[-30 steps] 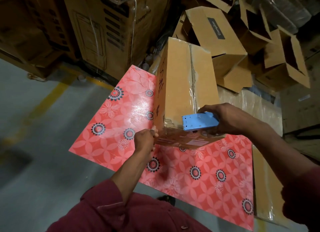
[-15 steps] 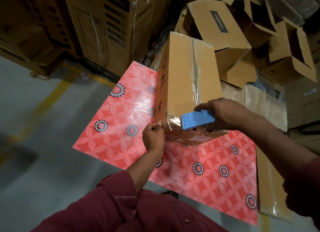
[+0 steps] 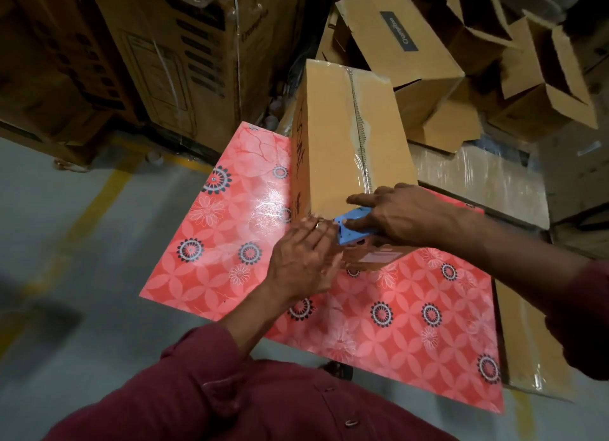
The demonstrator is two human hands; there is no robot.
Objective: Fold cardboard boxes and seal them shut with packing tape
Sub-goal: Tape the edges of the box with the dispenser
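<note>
Box [image 3: 349, 137] on red patterned board [image 3: 230, 243], long axis near to far, taped seam on top. Right hand [image 3: 398, 216] clamped on blue tape dispenser [image 3: 354, 229] at near edge. Left hand [image 3: 303, 259] flat, fingers straight, pressing near face just left of dispenser.

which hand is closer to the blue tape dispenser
Right. The right hand grips the blue tape dispenser at the box's near edge. The left hand lies flat just beside the dispenser's left end, pressing on the box corner.
</note>
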